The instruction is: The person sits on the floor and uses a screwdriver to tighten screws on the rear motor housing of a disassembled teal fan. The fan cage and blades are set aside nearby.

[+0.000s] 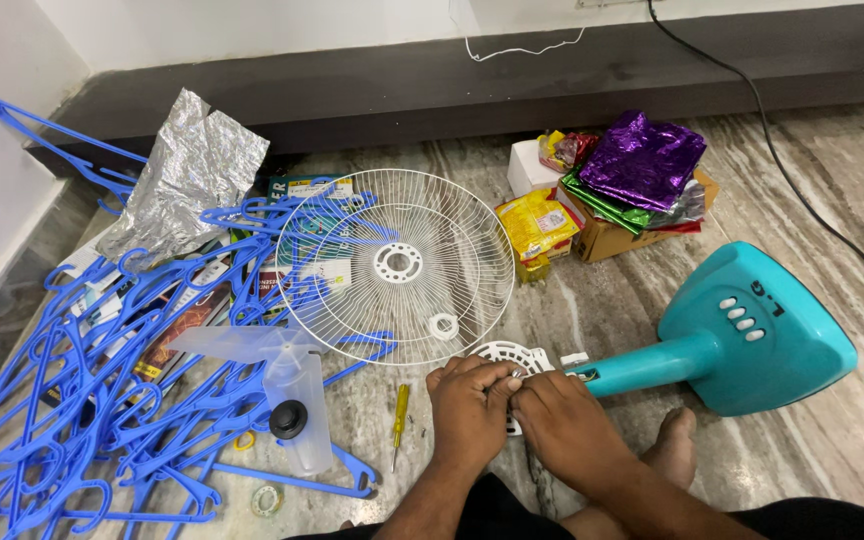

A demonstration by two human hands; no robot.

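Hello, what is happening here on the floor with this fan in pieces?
A person sits on the floor with a table fan taken apart. Both hands, left hand and right hand, meet over the white motor part at the end of the teal fan stand. The white wire grille lies flat just beyond, the clear fan blade and a yellow screwdriver to the left, beside a heap of blue hangers.

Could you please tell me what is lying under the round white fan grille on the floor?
Under the white fan grille, blue hangers and printed booklets show through the wires; what lies beneath those is covered.
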